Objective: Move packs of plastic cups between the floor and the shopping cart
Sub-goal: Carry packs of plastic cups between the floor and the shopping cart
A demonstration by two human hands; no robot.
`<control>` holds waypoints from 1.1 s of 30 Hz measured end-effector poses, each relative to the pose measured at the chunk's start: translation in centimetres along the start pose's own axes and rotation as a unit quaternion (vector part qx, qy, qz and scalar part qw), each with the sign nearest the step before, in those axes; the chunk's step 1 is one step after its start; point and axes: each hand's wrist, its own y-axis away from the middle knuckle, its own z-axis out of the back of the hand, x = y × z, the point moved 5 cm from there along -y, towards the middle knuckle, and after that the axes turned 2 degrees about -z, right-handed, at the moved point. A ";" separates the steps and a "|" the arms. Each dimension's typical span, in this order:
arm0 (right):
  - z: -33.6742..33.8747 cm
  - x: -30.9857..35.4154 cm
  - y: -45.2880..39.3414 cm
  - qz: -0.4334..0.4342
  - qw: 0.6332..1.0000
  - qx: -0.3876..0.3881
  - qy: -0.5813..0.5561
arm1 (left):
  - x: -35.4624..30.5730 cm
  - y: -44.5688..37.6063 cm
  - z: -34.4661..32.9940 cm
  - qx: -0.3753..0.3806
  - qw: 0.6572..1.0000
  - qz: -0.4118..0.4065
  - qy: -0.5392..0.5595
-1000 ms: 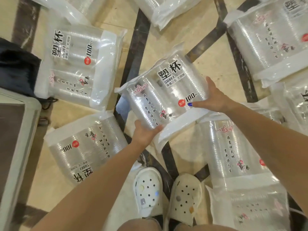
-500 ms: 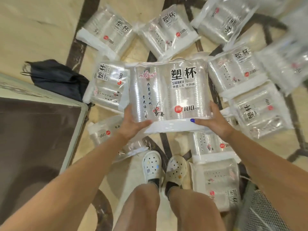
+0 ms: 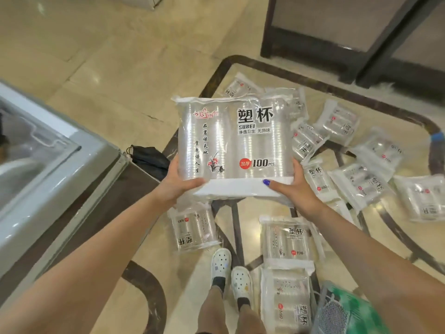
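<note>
pack of cups (image 3: 231, 145) grasped at lower corners by left hand (image 3: 177, 186) and right hand (image 3: 292, 189) | long axis spanned between them | cart (image 3: 342, 309) seen low beside right arm, judged nearer

Shop: chest freezer (image 3: 48, 150), retail cup packs (image 3: 284, 239) across marble floor (image 3: 108, 68).

The held pack (image 3: 228, 145) hides the fingers of both hands behind it and covers parts of the packs beyond. The cart (image 3: 337, 309) is cut off by the bottom edge. Print on the far packs (image 3: 337, 121) is too small to read.
</note>
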 end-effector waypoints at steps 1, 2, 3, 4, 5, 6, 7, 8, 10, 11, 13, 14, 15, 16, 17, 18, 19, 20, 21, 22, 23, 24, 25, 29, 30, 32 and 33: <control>-0.4 1.6 0.9 0.016 1.000 0.010 0.005 | -1.0 1.6 0.5 -0.004 1.000 -0.009 0.004; -0.9 3.0 1.7 0.031 0.999 0.025 0.012 | -1.8 3.1 1.1 -0.014 1.000 -0.018 0.005; -1.6 4.5 2.4 0.047 0.998 0.041 0.017 | -2.5 4.7 1.7 -0.023 0.999 -0.033 0.004; -2.2 5.8 3.1 0.061 0.996 0.054 0.025 | -3.4 6.4 2.3 -0.038 0.998 -0.047 0.004; -3.0 7.3 3.8 0.073 0.994 0.068 0.037 | -4.2 8.3 2.8 -0.054 0.997 -0.062 0.012; -3.8 8.6 4.5 0.087 0.992 0.079 0.052 | -4.8 10.1 3.4 -0.075 0.994 -0.074 0.023; -4.8 9.9 5.2 0.099 0.989 0.089 0.066 | -5.2 11.9 4.2 -0.095 0.991 -0.090 0.033; -6.1 11.1 5.9 0.111 0.986 0.101 0.074 | -5.7 14.0 5.2 -0.117 0.987 -0.103 0.038; -9.2 13.3 7.4 0.131 0.980 0.127 0.084 | -6.0 18.5 7.3 -0.162 0.978 -0.126 0.045; -11.0 14.2 8.4 0.143 0.976 0.142 0.087 | -5.9 20.8 8.4 -0.186 0.972 -0.136 0.052; -14.9 15.2 10.5 0.166 0.965 0.177 0.099 | -5.5 25.8 10.5 -0.238 0.956 -0.154 0.075; -16.9 15.4 11.7 0.175 0.959 0.195 0.111 | -4.9 28.3 11.5 -0.263 0.948 -0.160 0.084; -18.9 15.6 13.0 0.182 0.953 0.209 0.124 | -4.2 30.9 12.5 -0.284 0.940 -0.167 0.087; -21.1 15.6 14.2 0.190 0.946 0.224 0.137 | -3.2 33.4 13.6 -0.304 0.934 -0.168 0.086; -23.3 15.4 15.5 0.193 0.939 0.242 0.149 | -2.2 36.1 14.4 -0.320 0.929 -0.170 0.083; -25.6 15.3 16.9 0.195 0.932 0.261 0.160 | -0.7 38.9 15.5 -0.340 0.921 -0.168 0.087; -28.0 15.0 18.4 0.197 0.923 0.282 0.172 | 0.9 41.8 16.3 -0.364 0.912 -0.164 0.094; -30.4 14.7 20.1 0.203 0.912 0.306 0.182 | 2.4 44.9 17.0 -0.392 0.901 -0.160 0.099; -33.0 14.3 22.0 0.211 0.900 0.331 0.191 | 4.1 48.0 17.5 -0.417 0.890 -0.155 0.099; -35.7 13.7 24.1 0.218 0.887 0.354 0.200 | 5.9 51.2 17.9 -0.441 0.879 -0.151 0.098; -38.3 13.1 26.4 0.223 0.874 0.378 0.209 | 7.7 54.4 18.1 -0.465 0.867 -0.146 0.103; -41.1 12.2 28.6 0.223 0.862 0.403 0.213 | 9.6 57.6 18.2 -0.493 0.851 -0.140 0.112; -43.7 11.2 31.1 0.223 0.849 0.430 0.211 | 11.6 60.9 18.3 -0.518 0.836 -0.133 0.122; -53.2 5.4 42.0 0.227 0.780 0.535 0.232 | 19.5 74.1 17.8 -0.611 0.768 -0.114 0.155; -55.4 4.0 44.9 0.229 0.762 0.558 0.234 | 21.5 77.4 17.4 -0.632 0.751 -0.105 0.161; -59.4 1.1 50.6 0.229 0.730 0.601 0.232 | 25.3 83.6 16.4 -0.670 0.716 -0.082 0.179; -61.0 -0.2 53.7 0.227 0.710 0.625 0.231 | 27.1 86.5 15.8 -0.687 0.699 -0.068 0.186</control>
